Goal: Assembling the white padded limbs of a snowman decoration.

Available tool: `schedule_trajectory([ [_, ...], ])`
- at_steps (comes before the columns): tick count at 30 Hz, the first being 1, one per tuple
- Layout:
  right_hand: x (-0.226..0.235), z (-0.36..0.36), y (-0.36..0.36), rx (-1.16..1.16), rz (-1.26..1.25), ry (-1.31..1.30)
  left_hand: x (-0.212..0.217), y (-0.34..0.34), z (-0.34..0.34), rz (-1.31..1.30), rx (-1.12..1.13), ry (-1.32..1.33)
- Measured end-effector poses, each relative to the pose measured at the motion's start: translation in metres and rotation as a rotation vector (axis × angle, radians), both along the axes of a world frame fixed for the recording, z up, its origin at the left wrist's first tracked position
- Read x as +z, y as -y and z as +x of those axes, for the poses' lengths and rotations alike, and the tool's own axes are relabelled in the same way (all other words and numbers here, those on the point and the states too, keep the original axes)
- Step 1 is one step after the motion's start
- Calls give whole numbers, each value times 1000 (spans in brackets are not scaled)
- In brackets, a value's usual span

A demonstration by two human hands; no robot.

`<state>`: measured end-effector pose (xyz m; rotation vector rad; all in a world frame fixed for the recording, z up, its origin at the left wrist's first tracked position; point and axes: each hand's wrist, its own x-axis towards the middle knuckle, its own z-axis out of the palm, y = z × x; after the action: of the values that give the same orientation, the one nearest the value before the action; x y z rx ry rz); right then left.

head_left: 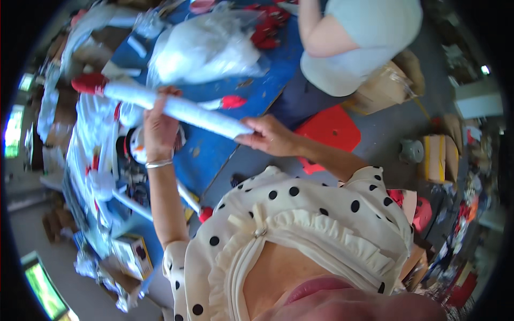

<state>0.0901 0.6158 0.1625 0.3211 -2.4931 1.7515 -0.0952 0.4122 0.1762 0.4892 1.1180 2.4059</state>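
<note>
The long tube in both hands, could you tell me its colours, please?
White tube with a red end cap, clearest in the head view.

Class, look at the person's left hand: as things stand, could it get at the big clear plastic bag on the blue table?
Probably not freely: the left hand is gripping the long white roll, though the plastic bag lies just beyond with nothing between.

Pretty cluttered workshop: blue-topped table point(278, 51) up top, grey floor point(391, 134) off to the right with a red stool point(332, 128) and cardboard boxes point(383, 88) scattered around. Bright daylight through windows point(13, 131) along the left edge.
</note>
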Motion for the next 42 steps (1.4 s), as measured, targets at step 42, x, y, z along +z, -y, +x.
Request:
schedule_trajectory([
  [42,-16,34,-22,34,-386,267,42,-28,-40,388,-117,156],
])
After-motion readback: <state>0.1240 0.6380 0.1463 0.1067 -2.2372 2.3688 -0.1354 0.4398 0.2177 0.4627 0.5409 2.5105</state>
